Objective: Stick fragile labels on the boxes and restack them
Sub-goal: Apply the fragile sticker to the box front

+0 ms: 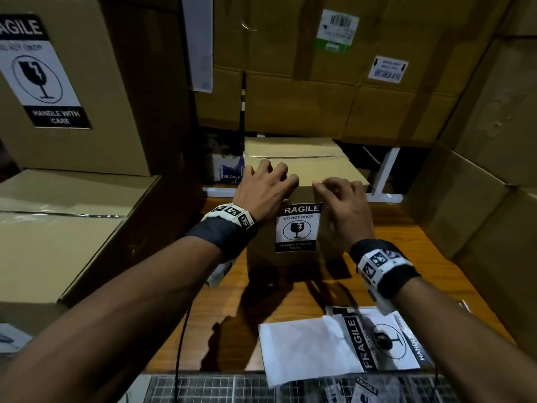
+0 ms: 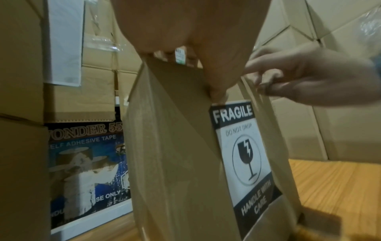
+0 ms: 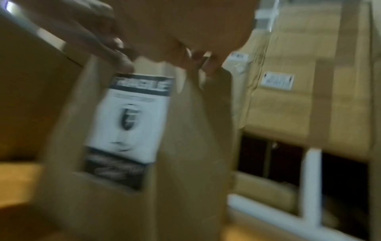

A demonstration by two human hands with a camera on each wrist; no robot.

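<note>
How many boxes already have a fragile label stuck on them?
2. One is the small box on the wooden table under both hands, label facing the camera. The other is the big box stacked upper left, label on its front. Others may be hidden.

We see bare forearms, each with a dark band [image 1: 220,232] round the wrist. On each band sits a white block [image 1: 380,264] printed with black-and-white square marker patterns. A thin black cable [image 1: 180,338] hangs below the left forearm.
</note>
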